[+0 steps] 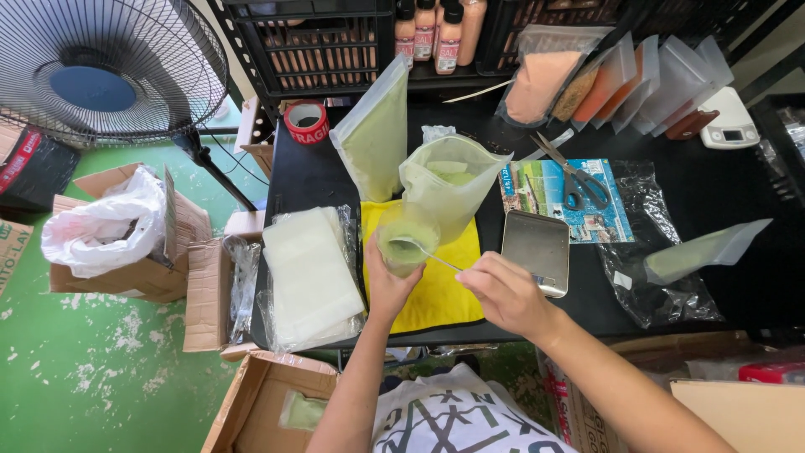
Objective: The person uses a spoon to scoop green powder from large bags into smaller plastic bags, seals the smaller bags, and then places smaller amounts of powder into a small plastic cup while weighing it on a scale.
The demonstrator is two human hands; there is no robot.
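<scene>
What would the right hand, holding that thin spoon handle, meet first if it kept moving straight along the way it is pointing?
The right hand points left and slightly up along the spoon, so it would likely first meet the clear cup of green powder that the left hand holds. Depth is hard to judge from above.

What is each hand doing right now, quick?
Left hand: closed around a small clear plastic cup of pale green powder.
Right hand: closed, pinching a thin metal spoon handle that reaches into the cup.
</scene>
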